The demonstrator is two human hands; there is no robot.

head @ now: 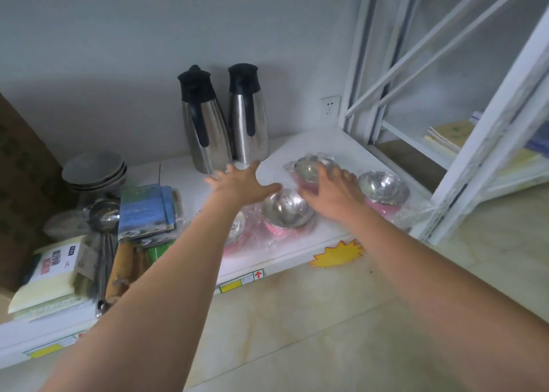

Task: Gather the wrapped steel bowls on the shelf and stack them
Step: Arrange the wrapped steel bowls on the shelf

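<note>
1. The right hand (332, 192) lies over the near edge of the back bowl (309, 170). Its fingers (350, 178) curl on the wrap and rim, but whether they grip it or only rest there cannot be told.
2. The left hand (243, 181) is spread flat and empty, fingers (219, 178) splayed. It hovers over bare shelf (297, 151), just in front of the two jugs (205, 124) and just behind the middle bowl (286, 209).
3. Step in hand, as I judge it: the first gathering. The bowls lie apart, none nested in another, so stacking has not begun.
4. The next move calls for a firm hold on the back bowl through slippery film. Then it must be lifted clear and lowered square into a neighbour, most likely the middle bowl just beside it. The free left hand could steady that bowl.
5. Bowls, counted: four wrapped steel bowls with pink bases. One is at the back under the right hand, one in the middle, one at the right (383, 188) near the shelf's end. The fourth (237, 228) is largely hidden by the left forearm.
6. The wraps touch or overlap between the near bowls, so one lift may drag another.
7. Other things: two steel jugs with black tops; a stack of grey dishes (93, 170), seemingly three; a ladle (104, 213); a blue packet (147, 210); and boxed goods at far left, too blurred to count.
</note>
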